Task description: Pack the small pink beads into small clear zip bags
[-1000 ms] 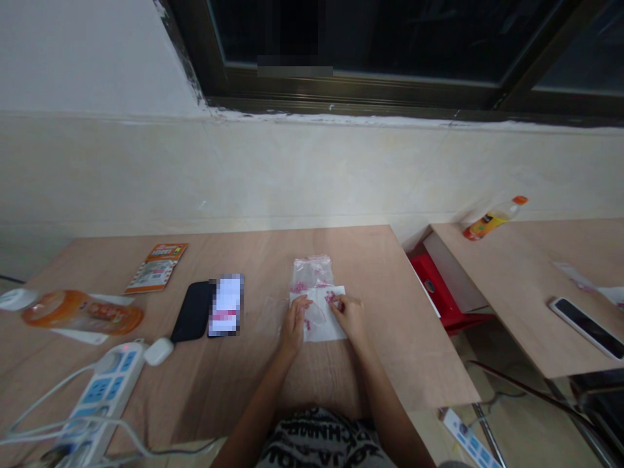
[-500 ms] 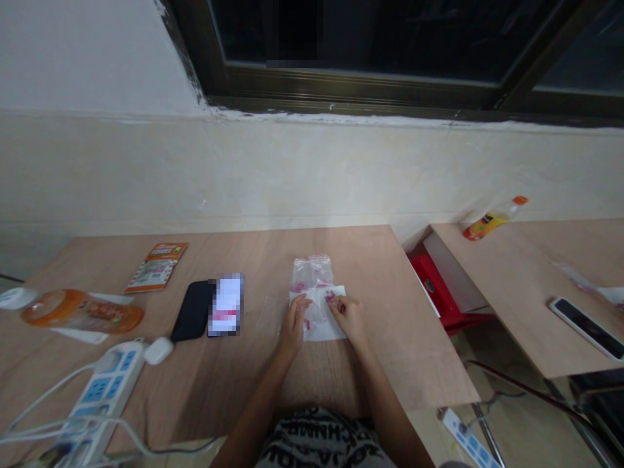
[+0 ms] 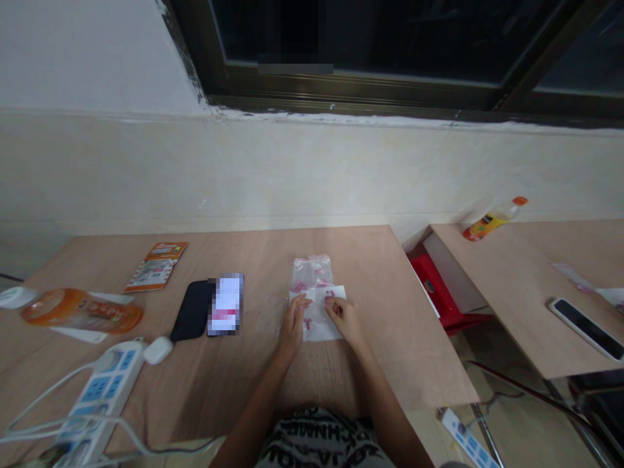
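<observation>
On the table (image 3: 409,377), right of its middle, lies the paper (image 3: 322,333). We should steady it with the left hand (image 3: 292,324), grip unclear; the right hand (image 3: 344,318) has fingertips together, contents hidden. We should handle the pink bits (image 3: 307,324) on the paper singly.

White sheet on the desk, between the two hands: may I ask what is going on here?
A person's left hand is at the left edge of the white sheet. The right hand is over its right side, fingertips together beside small pink pieces; whether they grip one is unclear. A clear bag with more pink pieces lies at the sheet's far edge.
</observation>
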The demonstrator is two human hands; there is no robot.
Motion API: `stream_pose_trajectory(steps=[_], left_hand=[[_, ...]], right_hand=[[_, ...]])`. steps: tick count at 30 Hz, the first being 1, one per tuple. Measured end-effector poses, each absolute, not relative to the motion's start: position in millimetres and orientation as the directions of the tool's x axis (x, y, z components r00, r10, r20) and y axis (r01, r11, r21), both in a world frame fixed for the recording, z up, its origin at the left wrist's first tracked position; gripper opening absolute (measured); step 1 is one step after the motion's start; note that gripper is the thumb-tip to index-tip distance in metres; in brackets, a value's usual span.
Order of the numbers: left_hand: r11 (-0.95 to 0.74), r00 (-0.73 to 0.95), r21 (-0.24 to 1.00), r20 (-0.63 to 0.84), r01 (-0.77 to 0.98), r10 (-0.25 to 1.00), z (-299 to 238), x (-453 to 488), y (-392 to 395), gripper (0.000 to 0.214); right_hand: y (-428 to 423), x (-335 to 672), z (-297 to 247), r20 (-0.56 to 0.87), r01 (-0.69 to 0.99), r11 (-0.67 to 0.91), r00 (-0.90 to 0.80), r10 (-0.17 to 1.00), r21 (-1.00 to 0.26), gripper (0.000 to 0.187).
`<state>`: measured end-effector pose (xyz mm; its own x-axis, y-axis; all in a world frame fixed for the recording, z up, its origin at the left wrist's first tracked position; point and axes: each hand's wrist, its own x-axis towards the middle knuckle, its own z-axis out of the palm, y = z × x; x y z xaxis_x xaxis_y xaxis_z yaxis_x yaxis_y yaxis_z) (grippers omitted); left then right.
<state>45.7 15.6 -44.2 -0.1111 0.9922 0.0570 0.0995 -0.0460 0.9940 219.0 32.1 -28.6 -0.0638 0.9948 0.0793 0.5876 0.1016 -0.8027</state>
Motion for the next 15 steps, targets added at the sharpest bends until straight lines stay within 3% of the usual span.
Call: stream_pose_trajectory(steps=[4, 15], left_hand=[[-0.049, -0.122, 0.994, 0.06, 0.093, 0.991, -46.6, 45.6, 15.1, 0.045], [-0.052, -0.123, 0.994, 0.064, 0.096, 0.99, -49.2, 45.1, 15.3, 0.042]], right_hand=[[37.8, 227.0, -31.0, 0.115, 0.673, 0.063, 0.033, 0.993, -0.737, 0.029], [45.2, 232.3, -38.9, 0.134, 0.769, 0.046, 0.052, 0.99, -0.638, 0.028]])
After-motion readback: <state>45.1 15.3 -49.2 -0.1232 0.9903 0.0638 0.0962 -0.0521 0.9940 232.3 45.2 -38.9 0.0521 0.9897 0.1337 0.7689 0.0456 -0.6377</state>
